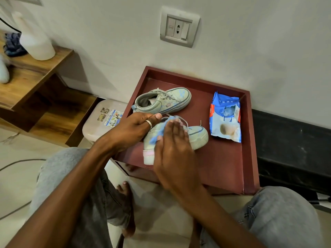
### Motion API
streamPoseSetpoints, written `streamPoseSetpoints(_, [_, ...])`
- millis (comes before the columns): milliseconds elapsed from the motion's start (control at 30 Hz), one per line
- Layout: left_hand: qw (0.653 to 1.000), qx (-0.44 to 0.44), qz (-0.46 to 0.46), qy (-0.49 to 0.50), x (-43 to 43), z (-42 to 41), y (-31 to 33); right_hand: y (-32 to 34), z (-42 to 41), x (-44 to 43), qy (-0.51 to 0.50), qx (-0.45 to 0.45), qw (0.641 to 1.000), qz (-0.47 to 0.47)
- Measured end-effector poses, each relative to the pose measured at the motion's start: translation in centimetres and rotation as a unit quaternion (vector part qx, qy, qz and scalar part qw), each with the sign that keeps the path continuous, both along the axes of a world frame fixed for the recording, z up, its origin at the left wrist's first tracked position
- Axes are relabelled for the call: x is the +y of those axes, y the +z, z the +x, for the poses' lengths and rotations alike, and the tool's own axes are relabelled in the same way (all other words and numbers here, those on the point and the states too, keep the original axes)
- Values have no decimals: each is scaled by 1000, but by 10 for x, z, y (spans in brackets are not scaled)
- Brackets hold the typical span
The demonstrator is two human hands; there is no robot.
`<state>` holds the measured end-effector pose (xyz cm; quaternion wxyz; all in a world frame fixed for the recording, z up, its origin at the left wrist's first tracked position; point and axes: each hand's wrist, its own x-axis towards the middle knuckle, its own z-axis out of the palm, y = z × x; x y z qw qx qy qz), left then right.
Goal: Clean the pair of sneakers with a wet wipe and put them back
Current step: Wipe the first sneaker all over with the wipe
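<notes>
Left hand (136,127) gripping sneaker (197,137), right hand (172,149) flat

Head camera looks down, close above the near sneaker (197,137).

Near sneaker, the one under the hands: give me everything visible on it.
The near sneaker is pale grey-green and fabric-looking, with blue trim, loose laces, a thick pale sole and a pinkish heel patch. It sits on the maroon tray, toe pointing right, heel near the front edge. The left hand grips its upper; the right hand presses a blue wipe flat onto it.
</notes>
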<state>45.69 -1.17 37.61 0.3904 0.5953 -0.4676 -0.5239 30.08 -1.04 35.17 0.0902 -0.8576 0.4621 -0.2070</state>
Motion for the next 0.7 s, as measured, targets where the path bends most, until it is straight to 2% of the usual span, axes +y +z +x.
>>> streamPoseSetpoints(100, [1000,-13,-2,-7,0,1,0,-9,9,40,75,41,993,-80])
streamPoseSetpoints(167, [1000,0,-12,11,0,2,-1,-12,7,35,97,48,987,-122])
streamPoseSetpoints(300, [1000,13,-2,27,2,0,0,-5,-5,-14,-12,7,999,-48])
streamPoseSetpoints(367, [1000,15,6,26,1,0,0,-7,-7,-10,-18,-1,998,-63])
streamPoseSetpoints(500, [1000,5,10,15,0,1,0,-19,-1,34,128,50,977,-165])
streamPoseSetpoints(567, [1000,12,20,18,1,3,0,-19,-2,29,149,51,970,-187])
streamPoseSetpoints(633, [999,16,22,29,1,4,0,-14,-6,10,126,31,977,-171])
streamPoseSetpoints(700, [999,10,21,33,1,2,3,-10,-14,-11,45,-20,994,-103])
